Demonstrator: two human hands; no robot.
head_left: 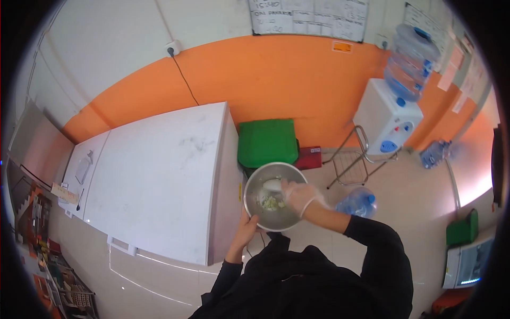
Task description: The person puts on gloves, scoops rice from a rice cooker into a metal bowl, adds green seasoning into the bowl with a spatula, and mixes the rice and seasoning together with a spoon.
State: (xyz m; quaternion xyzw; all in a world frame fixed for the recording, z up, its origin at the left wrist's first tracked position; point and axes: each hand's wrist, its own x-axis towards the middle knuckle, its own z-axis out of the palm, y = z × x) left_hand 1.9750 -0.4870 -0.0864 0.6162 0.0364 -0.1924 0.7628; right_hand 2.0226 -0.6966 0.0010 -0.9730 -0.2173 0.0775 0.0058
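Note:
A round metal bowl (254,212) is held in front of my body, with pale green and white chopped pieces (271,203) at its bottom. My left hand (246,229) grips the bowl's lower left rim. Over the bowl's right side is my right hand (299,196), in a clear plastic glove, its fingers closed round a white, rounded utensil (272,185) that reaches into the bowl above the pieces. What kind of utensil it is cannot be made out.
A white chest freezer (154,181) stands at the left. Behind the bowl is a green-lidded bin (268,141) beside a red box (309,158). At the right are a water dispenser (388,114) on a metal stand and a large bottle (357,203) on the floor.

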